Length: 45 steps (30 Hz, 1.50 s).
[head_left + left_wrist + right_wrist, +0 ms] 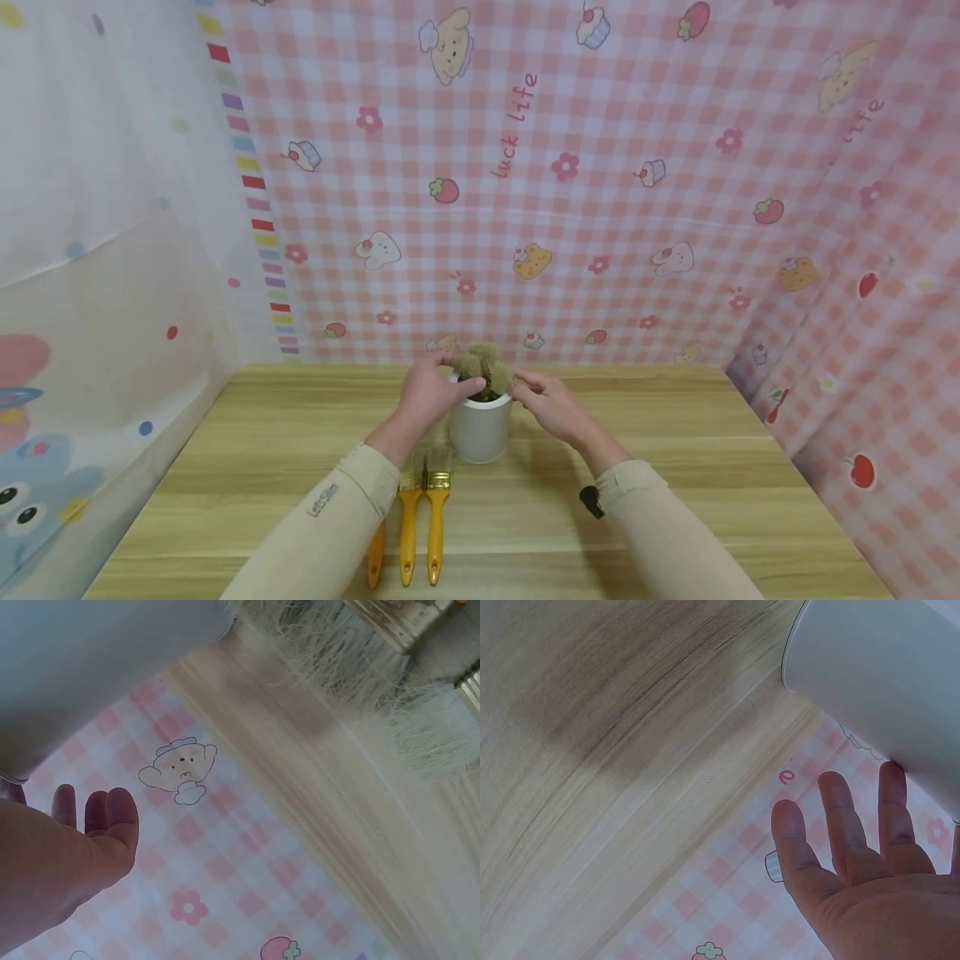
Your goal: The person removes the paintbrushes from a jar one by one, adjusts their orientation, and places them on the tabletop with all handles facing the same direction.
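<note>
A white cylindrical pot [480,429] stands upright on the table, with a cactus-like plant [483,360] of fuzzy tan, rounded lobes showing above its rim. At the left side of the pot, my left hand [432,389] has its thumb across the front of the plant and its index finger reaching behind. From the right, my right hand [551,406] brings its fingertips up to the rim and the nearest lobe. Three fingers [845,821] of that hand are spread beside the pot wall [877,675]. The left hand's other fingers [120,817] bend loosely below the pot.
Two paintbrushes with orange handles [436,533] lie in front of the pot, their pale bristles [322,652] toward it. Another orange handle [376,560] shows beside the left sleeve [330,508]. A pink checked cloth [495,217] hangs behind the wooden table [712,467].
</note>
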Tool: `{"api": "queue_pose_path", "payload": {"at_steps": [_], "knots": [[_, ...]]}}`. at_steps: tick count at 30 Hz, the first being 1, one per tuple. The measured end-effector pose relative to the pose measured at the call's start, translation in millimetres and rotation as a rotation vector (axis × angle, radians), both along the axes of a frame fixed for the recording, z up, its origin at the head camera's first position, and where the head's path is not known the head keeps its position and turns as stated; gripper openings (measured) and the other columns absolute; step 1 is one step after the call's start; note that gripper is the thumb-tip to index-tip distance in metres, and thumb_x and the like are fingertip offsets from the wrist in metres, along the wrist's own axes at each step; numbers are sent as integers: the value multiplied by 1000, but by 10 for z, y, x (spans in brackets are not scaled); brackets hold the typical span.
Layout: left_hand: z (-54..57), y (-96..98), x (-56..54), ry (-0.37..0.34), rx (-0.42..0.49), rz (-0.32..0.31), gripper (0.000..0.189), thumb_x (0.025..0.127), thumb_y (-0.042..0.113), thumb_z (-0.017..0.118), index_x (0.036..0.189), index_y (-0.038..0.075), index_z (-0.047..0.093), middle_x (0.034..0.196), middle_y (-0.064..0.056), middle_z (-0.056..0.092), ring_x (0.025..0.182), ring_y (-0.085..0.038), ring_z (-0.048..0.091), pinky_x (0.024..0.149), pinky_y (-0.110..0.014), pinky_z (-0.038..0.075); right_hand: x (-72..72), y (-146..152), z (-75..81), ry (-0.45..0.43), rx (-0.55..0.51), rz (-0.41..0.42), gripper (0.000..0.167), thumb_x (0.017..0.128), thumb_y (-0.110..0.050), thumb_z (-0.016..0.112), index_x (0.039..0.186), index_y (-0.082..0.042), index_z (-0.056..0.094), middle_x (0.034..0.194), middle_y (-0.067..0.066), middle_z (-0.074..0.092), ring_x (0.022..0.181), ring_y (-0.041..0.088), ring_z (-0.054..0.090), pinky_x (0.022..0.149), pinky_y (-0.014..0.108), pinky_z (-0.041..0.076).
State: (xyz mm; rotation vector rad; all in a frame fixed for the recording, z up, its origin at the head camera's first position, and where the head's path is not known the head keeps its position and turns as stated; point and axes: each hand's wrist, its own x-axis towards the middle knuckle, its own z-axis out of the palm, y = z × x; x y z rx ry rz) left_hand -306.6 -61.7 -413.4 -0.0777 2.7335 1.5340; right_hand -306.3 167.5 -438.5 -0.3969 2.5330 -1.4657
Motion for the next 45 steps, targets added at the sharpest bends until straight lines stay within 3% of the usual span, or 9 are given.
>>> {"api": "queue_pose_path", "payload": {"at_steps": [8,12,15,24,30,35,37,41,45], "knots": [[-22,-39,16,75,-67,-10,56,87,35,91,131,8,72,140,-13,69,132,-37,63,105,-54,57,1,2,-6,12,-19,8,55,112,-45,51,161,-22,50,152,14,64,141,38,61,120,61,45],[-14,-59,21,120,-83,-15,41,87,34,91,114,7,76,124,-12,73,118,-34,67,95,-50,59,-7,0,-9,16,-16,5,56,112,-45,51,162,-20,48,153,16,63,141,40,60,120,61,45],[0,-73,28,148,-53,-30,31,89,33,89,103,9,77,122,-10,75,117,-33,68,95,-48,59,-7,-2,-7,13,-10,3,57,112,-46,51,162,-21,48,156,15,60,141,40,60,119,61,45],[146,-132,57,144,15,-150,38,98,28,81,131,12,73,124,-15,77,115,-32,72,94,-48,63,8,-1,5,-31,-36,7,62,111,-49,52,165,-20,43,168,10,47,146,41,55,123,62,41],[302,-219,19,209,55,-101,39,98,28,80,135,15,73,117,-14,79,110,-30,75,91,-44,63,3,1,11,-23,-30,12,62,111,-48,52,164,-17,44,168,12,46,145,42,56,122,62,42],[435,-376,-17,270,218,-39,42,101,24,77,142,22,67,115,-15,78,102,-28,77,84,-35,64,16,-7,38,-25,-27,15,63,111,-48,52,165,-17,43,168,14,47,144,44,56,122,63,42],[488,-464,-31,273,281,-25,45,103,24,75,147,25,63,116,-16,78,98,-25,79,76,-30,61,19,-9,45,-24,-27,16,63,111,-48,52,165,-17,43,168,14,46,144,44,56,122,63,41],[593,-665,-69,254,366,-18,48,104,21,72,151,22,59,114,-13,78,86,-14,78,75,-23,60,28,-10,43,-30,-28,12,63,112,-48,51,166,-17,41,167,15,47,145,44,56,122,63,41],[681,-907,-58,184,429,-67,48,105,14,70,152,14,59,106,-6,78,80,-10,76,84,-27,64,28,-17,21,-30,-30,5,63,112,-48,51,166,-17,41,167,16,47,144,45,56,122,64,41]]}}
